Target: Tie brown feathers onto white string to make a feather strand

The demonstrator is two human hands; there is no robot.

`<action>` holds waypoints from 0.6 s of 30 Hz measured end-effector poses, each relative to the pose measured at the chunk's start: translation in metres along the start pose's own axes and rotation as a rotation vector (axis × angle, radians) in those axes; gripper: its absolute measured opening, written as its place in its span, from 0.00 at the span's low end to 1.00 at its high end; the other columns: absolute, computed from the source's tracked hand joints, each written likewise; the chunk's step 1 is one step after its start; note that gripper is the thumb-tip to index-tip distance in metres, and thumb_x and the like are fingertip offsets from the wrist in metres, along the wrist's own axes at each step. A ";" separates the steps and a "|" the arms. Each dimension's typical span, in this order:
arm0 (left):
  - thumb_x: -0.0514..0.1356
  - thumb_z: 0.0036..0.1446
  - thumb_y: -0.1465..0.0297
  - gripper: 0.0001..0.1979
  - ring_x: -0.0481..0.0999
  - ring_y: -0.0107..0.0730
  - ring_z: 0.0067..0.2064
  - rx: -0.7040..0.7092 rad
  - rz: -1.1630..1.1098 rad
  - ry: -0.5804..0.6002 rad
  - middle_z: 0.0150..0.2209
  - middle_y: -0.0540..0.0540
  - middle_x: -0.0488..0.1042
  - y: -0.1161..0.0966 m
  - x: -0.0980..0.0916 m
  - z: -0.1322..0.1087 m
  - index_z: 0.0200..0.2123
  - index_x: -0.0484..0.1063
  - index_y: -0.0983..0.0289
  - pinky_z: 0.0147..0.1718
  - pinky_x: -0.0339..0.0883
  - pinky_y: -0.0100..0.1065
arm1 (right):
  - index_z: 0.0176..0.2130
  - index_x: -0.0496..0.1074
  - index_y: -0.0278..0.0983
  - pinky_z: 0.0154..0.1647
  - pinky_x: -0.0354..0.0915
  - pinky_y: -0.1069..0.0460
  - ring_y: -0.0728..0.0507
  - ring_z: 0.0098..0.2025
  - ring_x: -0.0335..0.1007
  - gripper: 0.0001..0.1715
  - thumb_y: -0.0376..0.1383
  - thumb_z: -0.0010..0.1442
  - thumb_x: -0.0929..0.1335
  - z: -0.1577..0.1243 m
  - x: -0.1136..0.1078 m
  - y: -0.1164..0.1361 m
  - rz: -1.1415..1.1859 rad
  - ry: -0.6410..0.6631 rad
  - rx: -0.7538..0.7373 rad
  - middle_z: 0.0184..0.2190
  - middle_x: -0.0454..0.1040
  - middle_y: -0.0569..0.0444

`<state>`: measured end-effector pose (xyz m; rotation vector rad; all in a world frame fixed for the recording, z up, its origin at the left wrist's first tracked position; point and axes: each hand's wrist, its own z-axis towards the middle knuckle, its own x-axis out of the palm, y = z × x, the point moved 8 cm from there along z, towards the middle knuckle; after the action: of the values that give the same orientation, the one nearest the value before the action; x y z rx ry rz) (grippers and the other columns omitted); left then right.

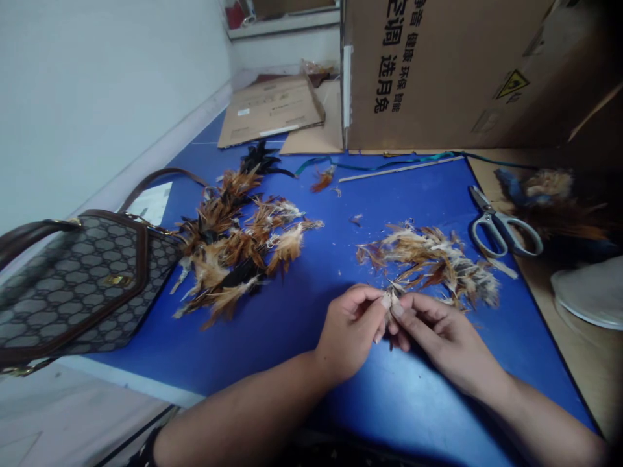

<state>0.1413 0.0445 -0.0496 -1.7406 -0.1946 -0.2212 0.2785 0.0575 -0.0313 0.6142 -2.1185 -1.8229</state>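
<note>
My left hand [353, 331] and my right hand [438, 334] meet over the blue table mat [272, 357], near its front edge. Thumbs and fingers of both pinch a small pale feather bunch [390, 303], mostly hidden by the fingertips. Just beyond my right hand lies a loose pile of brown and cream feathers [433, 259]. On the left, a larger heap of feathers [228, 253] in orange-brown and tan spreads over the mat, with black feathers [260, 157] at its far end.
Grey-handled scissors [503, 230] rest at the mat's right edge. A patterned handbag [82, 279] stands at the left. Behind are a large cardboard box [438, 78], flattened cardboard [272, 107], a thin stick [399, 170] and green ribbon [316, 161]. More feathers [549, 188] lie at far right.
</note>
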 end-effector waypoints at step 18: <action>0.68 0.67 0.59 0.16 0.64 0.23 0.23 -0.035 -0.075 0.036 0.23 0.47 0.68 0.006 0.001 0.000 0.35 0.79 0.67 0.26 0.60 0.32 | 0.34 0.76 0.37 0.32 0.71 0.52 0.49 0.26 0.70 0.31 0.59 0.74 0.69 0.000 0.009 -0.002 0.057 0.084 0.090 0.24 0.74 0.55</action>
<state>0.1434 0.0436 -0.0547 -1.7641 -0.2315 -0.3123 0.2712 0.0525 -0.0339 0.6326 -2.1493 -1.6508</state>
